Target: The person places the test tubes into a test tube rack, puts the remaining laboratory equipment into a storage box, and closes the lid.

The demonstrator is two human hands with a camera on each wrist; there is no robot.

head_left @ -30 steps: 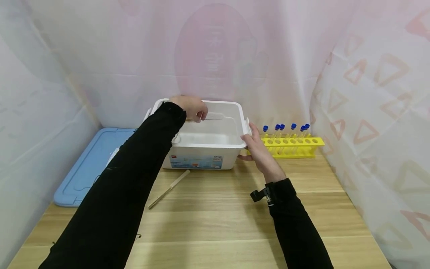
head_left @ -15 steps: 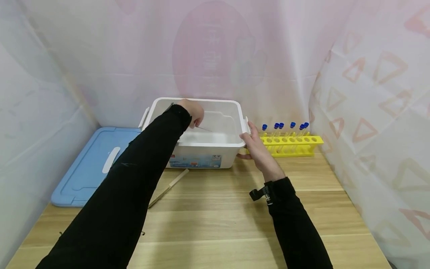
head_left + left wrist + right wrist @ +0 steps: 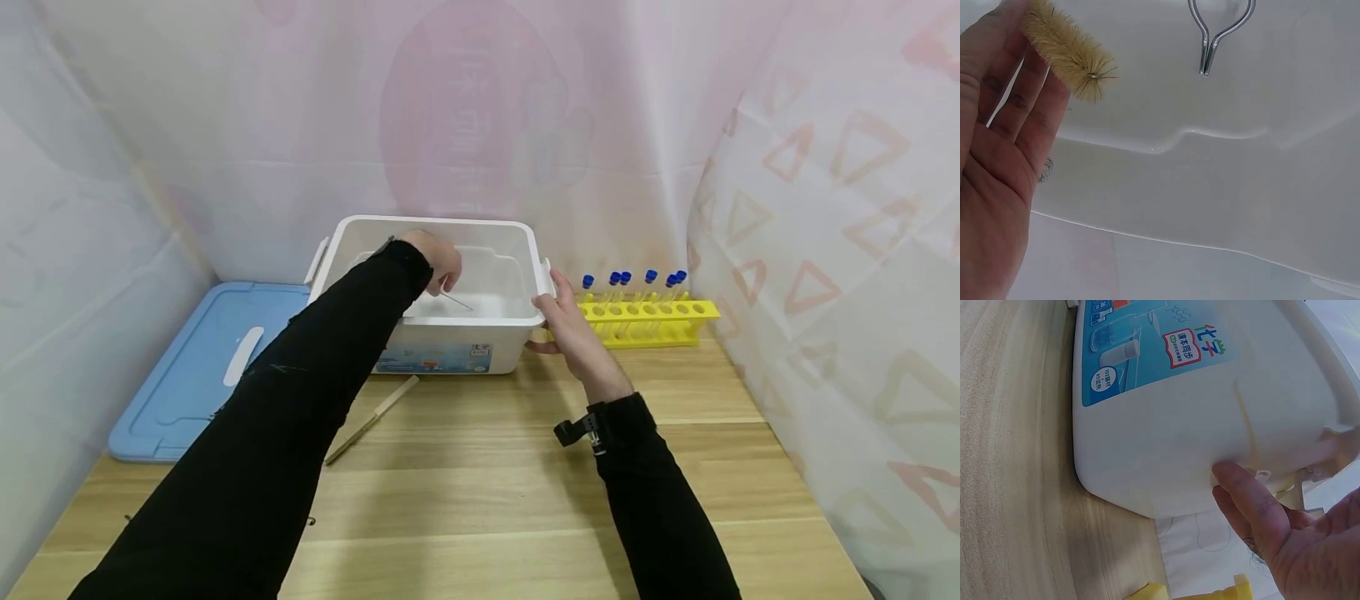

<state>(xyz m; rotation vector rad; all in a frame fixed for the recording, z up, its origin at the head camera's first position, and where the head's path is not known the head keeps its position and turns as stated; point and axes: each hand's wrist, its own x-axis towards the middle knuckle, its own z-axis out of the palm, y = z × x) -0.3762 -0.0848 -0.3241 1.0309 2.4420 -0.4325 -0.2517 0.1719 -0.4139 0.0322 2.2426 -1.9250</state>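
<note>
A white plastic storage box (image 3: 510, 352) stands on the table with its top uncovered. My left hand (image 3: 442, 265) reaches inside and holds a test tube brush (image 3: 1069, 53), whose tan bristles show by the fingers in the left wrist view. A thin wire (image 3: 457, 301) sticks out from that hand in the head view. Inside the box lies a looped metal wire piece (image 3: 1205, 50), only partly visible. My right hand (image 3: 576, 337) grips the box's right end, thumb near the rim; in the right wrist view its fingers (image 3: 1244, 487) press against the outer wall below the handle.
A yellow rack (image 3: 648, 312) with several blue-capped test tubes stands right of the box. A blue lid (image 3: 187, 367) lies to the left, partly behind my left sleeve. A wooden test tube clamp (image 3: 372, 419) rests before the box. Curtains enclose the table (image 3: 480, 492).
My left hand has dipped lower into the box, and the thin wire has tilted from level to sloping down rightward. The right hand keeps its grip on the box.
</note>
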